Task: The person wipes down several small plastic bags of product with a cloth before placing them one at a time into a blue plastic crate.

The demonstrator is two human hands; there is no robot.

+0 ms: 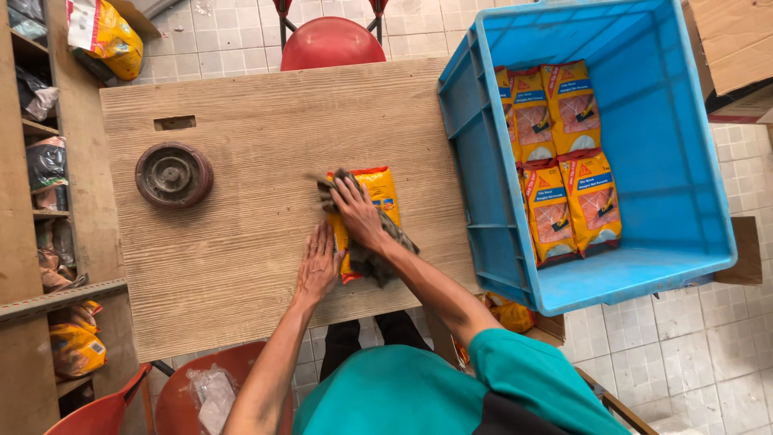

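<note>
Your right hand [357, 211] lies flat and spread on a dark grey rag [378, 242], pressing it onto the yellow-and-orange packet [380, 187] directly beneath it, so the packet sits under that palm rather than ahead of it. The packet rests near the middle of the wooden table [241, 153], closer to the near edge and the right side, its long axis running from the near edge toward the far one. Your left hand [317, 268] is open, fingers together, flat on the table and just touching the packet's left edge, gripping nothing. The right hand is the one on top; the left only braces alongside. The packet looks like glossy, soft-sided plastic film; the rag is limp, crumpled cloth; the tabletop is ridged wood grain. A round, rusty metal disc [173, 175] sits well apart toward the left edge. The blue plastic crate [684, 161] at the right edge holds four matching packets.
</note>
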